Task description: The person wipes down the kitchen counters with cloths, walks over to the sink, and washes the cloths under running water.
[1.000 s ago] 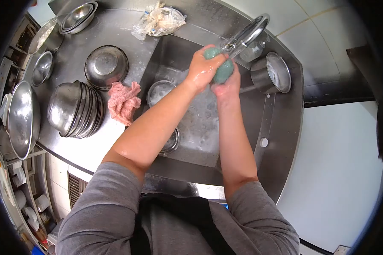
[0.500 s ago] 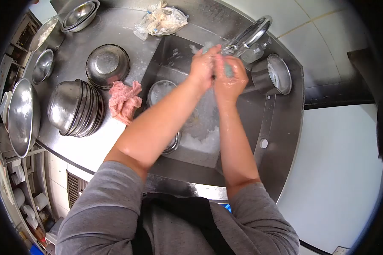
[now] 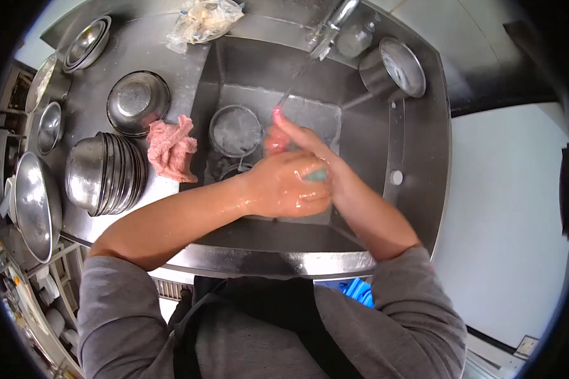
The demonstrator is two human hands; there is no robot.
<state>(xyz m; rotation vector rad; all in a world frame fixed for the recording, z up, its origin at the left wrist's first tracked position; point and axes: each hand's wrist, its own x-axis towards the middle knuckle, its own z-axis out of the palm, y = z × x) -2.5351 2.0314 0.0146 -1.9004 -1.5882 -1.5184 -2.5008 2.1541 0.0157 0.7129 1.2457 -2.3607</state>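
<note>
A green, soft-looking sponge [image 3: 316, 175] shows between the wet fingers of my left hand [image 3: 287, 184], which is wrapped round it over the middle of the sink [image 3: 284, 237]. My right hand [image 3: 300, 140] is pressed against the same sponge from the far side, its fingers curled and its thumb pointing up and left. Most of the sponge is hidden by the hands. A thin stream of water falls from the faucet [image 3: 332, 28] towards the right thumb tip. Left of my hands, a round metal bowl [image 3: 235, 131] holding cloudy water sits in the sink.
Left of the sink lie a pink cloth [image 3: 172, 148], an upturned bowl [image 3: 138, 102] and a stack of metal bowls [image 3: 104, 174]. A plastic bag [image 3: 207, 20] rests at the back edge. A metal pot [image 3: 395, 68] and a clear bottle [image 3: 355, 41] stand at the back right.
Both hands, with the green sponge, have come down and nearer my body, away from the faucet. The view has shifted too, and the water stream is now visible.
</note>
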